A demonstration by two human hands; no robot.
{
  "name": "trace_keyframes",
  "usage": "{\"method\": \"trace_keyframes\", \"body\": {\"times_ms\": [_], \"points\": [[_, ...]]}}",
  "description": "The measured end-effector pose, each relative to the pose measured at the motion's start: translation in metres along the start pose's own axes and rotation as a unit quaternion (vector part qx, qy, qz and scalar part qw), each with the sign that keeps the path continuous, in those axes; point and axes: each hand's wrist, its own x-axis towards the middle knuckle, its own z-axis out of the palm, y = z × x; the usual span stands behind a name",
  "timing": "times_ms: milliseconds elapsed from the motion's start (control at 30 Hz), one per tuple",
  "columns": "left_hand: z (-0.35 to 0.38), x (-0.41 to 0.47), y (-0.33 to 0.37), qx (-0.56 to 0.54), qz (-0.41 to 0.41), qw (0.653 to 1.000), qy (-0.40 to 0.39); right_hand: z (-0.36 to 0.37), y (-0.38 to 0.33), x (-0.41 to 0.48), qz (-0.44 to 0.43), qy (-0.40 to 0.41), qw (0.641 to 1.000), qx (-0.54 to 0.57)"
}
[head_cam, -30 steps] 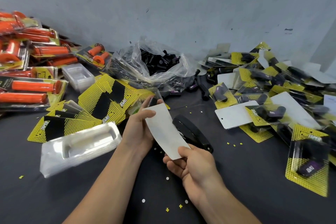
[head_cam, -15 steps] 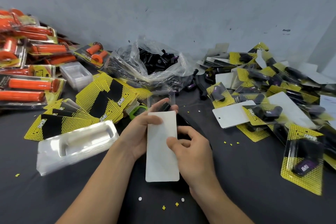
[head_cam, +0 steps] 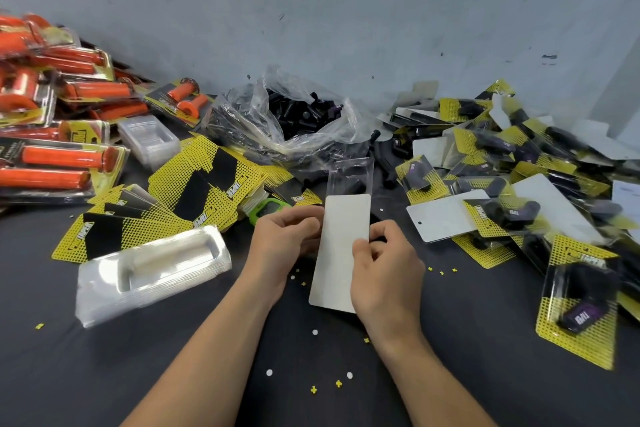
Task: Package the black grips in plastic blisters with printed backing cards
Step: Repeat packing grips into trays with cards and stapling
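A backing card [head_cam: 341,246], its plain white back towards me, lies partly inside a clear plastic blister [head_cam: 350,177] that sticks out beyond the card's far end. My left hand [head_cam: 284,239] pinches the card's left edge near the top. My right hand [head_cam: 384,267] grips its right edge lower down. A dark shape shows through the blister; I cannot tell whether it is a grip. Loose black grips [head_cam: 301,114] fill a clear plastic bag [head_cam: 249,121] at the back. Yellow and black printed cards [head_cam: 207,191] lie fanned out to the left.
A stack of empty clear blisters [head_cam: 152,270] lies at the front left. Packaged orange grips [head_cam: 59,156] pile up at the far left. Finished yellow packs [head_cam: 519,191] cover the right side. A green object [head_cam: 268,210] sits behind my left hand. Paper punch-outs dot the dark table [head_cam: 173,374].
The card has turned from tilted to lengthwise and has slid further up towards the blister. My right hand has moved from its bottom end to its right edge.
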Motion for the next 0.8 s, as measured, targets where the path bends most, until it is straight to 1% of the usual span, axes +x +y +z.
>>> {"method": "trace_keyframes", "body": {"times_ms": [33,100,167,233,367,433,500,567,667,800], "points": [[0.0,0.0,0.001,0.003,0.004,1.0,0.001,0.0,0.002,0.002,0.006,-0.016,1.0,0.01],[0.0,0.0,0.003,0.009,0.009,1.0,0.004,-0.001,0.005,0.006,0.06,-0.06,0.994,0.073],[-0.001,-0.001,0.005,0.003,0.007,1.0,0.006,-0.003,0.006,0.012,0.133,-0.095,0.973,0.164],[-0.002,-0.001,0.007,-0.01,0.002,1.0,0.003,-0.005,0.006,0.016,0.182,-0.129,0.945,0.238],[-0.004,-0.001,0.007,-0.025,-0.014,0.999,-0.02,-0.009,0.006,0.021,0.225,-0.181,0.905,0.312],[-0.003,-0.002,0.006,-0.021,-0.013,0.999,-0.024,-0.011,0.007,0.022,0.231,-0.192,0.895,0.329],[-0.001,-0.003,0.004,0.005,0.011,1.0,-0.006,-0.01,0.009,0.022,0.22,-0.19,0.903,0.316],[-0.002,-0.003,0.001,0.081,0.066,0.994,0.022,-0.007,0.01,0.021,0.199,-0.182,0.919,0.287],[-0.002,-0.005,-0.001,0.188,0.131,0.972,0.043,-0.004,0.013,0.019,0.175,-0.163,0.941,0.241],[0.001,-0.006,-0.002,0.253,0.172,0.947,0.099,0.0,0.015,0.019,0.149,-0.131,0.962,0.186]]}}
